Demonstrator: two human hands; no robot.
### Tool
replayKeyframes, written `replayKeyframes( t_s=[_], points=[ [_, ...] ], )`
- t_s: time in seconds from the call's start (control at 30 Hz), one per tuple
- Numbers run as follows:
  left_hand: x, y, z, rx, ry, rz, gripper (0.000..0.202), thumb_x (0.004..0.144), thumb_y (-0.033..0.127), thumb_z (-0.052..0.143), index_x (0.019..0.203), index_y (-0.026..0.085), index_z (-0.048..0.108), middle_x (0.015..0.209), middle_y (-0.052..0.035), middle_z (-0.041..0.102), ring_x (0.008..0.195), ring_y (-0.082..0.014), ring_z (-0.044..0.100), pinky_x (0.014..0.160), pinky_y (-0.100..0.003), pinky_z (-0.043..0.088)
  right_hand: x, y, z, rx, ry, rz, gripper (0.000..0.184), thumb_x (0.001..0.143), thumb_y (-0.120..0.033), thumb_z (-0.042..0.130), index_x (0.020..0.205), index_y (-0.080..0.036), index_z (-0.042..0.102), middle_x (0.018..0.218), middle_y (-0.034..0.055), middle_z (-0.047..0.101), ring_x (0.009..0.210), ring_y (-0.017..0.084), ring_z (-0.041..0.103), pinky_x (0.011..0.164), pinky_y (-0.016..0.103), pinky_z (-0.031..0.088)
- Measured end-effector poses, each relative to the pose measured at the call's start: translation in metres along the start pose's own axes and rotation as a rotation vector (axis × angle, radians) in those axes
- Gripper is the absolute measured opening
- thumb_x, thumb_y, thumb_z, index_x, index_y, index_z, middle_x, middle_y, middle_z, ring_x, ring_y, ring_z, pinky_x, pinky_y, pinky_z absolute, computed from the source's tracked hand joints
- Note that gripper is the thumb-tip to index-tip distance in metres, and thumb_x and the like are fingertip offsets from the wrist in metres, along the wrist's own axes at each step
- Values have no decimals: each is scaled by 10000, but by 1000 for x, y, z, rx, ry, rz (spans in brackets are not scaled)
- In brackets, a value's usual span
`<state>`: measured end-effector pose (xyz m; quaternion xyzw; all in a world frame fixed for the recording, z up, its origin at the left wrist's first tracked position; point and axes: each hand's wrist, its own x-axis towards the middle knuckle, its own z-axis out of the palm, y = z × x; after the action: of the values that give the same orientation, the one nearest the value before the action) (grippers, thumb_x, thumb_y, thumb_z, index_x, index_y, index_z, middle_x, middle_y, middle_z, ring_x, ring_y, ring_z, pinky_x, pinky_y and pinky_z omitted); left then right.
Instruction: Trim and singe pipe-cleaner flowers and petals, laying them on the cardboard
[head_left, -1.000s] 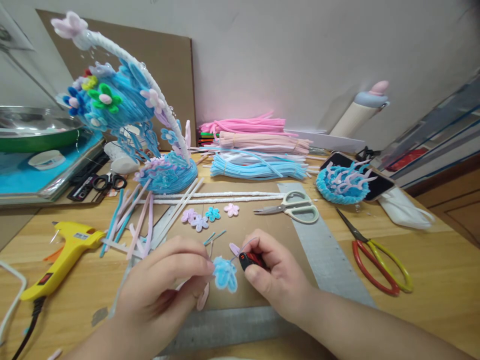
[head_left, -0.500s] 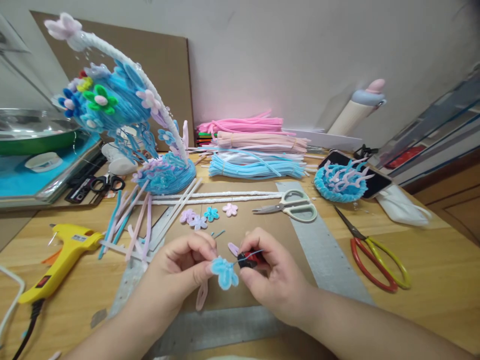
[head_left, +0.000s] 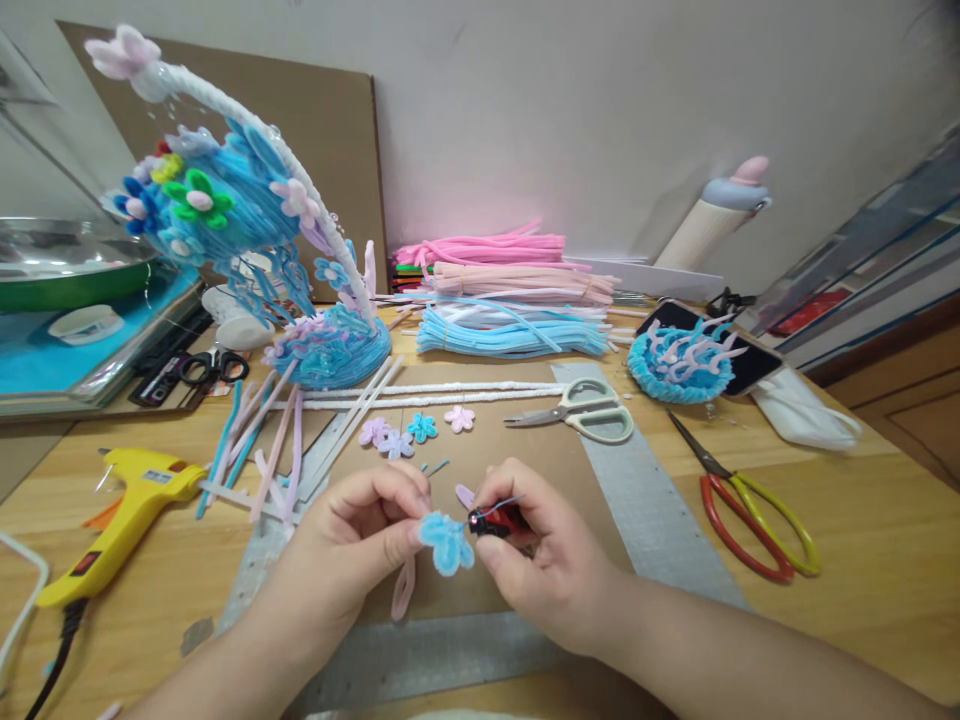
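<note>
Between the thumb and fingers of my left hand (head_left: pixel 375 525) is a light blue pipe-cleaner flower (head_left: pixel 447 545), held by its edge. Closed around a small red-and-black tool (head_left: pixel 491 519) is my right hand (head_left: pixel 544 545); most of the tool is hidden, so its exact kind is unclear. The tool's black end is close beside the flower, where a thin blue wire stem (head_left: pixel 504 505) runs across. Below my left fingers shows a pink pipe-cleaner loop (head_left: pixel 403 590). Several small finished flowers (head_left: pixel 396 444) lie on the brown board (head_left: pixel 555 590) beyond my hands.
A yellow glue gun (head_left: pixel 127 510) lies left, beside loose pipe cleaners (head_left: pixel 259 440). Pale-handled scissors (head_left: pixel 592 408) and red-and-yellow-handled scissors (head_left: pixel 750 510) lie right. Behind stand pipe-cleaner bundles (head_left: pixel 514 332), a tall blue flower lamp-like piece (head_left: pixel 240 190) and a blue coral-like piece (head_left: pixel 681 362).
The black end of the tool has shifted slightly left, closer to the blue flower. Both hands keep their grips, and the flower has moved very little.
</note>
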<state>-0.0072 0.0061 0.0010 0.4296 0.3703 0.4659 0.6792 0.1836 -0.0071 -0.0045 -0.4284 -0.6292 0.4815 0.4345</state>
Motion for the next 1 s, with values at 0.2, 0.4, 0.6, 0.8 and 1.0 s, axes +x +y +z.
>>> replayKeyframes(
  t_s=[0.2,0.4,0.6,0.8,1.0],
  points=[
    [-1,0,1,-9,-4,-7,106,728,274,849,733,236,751,811,8,607,596,-97,595,467,-198,522,0,1,1,4,-2,9,107,741,-232,563,798,-239,473,685,-46,469,612,115,433,561,258,383],
    [-1,1,3,-17,8,-7,117,717,273,856,723,221,751,793,0,609,592,-105,595,452,-199,518,1,1,2,17,9,17,100,743,-239,559,797,-241,475,683,-47,470,613,111,434,562,254,384],
    [-1,0,4,-33,26,-12,140,686,272,874,689,213,747,763,3,605,574,-102,586,442,-195,509,2,2,1,31,14,29,127,723,-247,580,773,-241,463,657,-54,466,586,103,408,527,242,346],
    [-5,3,8,-65,56,-65,161,689,287,870,703,212,729,783,10,603,569,-100,568,419,-197,506,3,2,2,27,25,29,142,704,-249,586,774,-244,463,661,-55,464,592,106,412,534,248,352],
    [-4,4,8,-81,49,-106,180,678,278,878,697,200,717,787,19,613,535,-81,568,425,-192,493,1,1,1,19,14,29,138,714,-253,583,776,-244,460,670,-53,455,596,107,411,538,249,366]
  ],
)
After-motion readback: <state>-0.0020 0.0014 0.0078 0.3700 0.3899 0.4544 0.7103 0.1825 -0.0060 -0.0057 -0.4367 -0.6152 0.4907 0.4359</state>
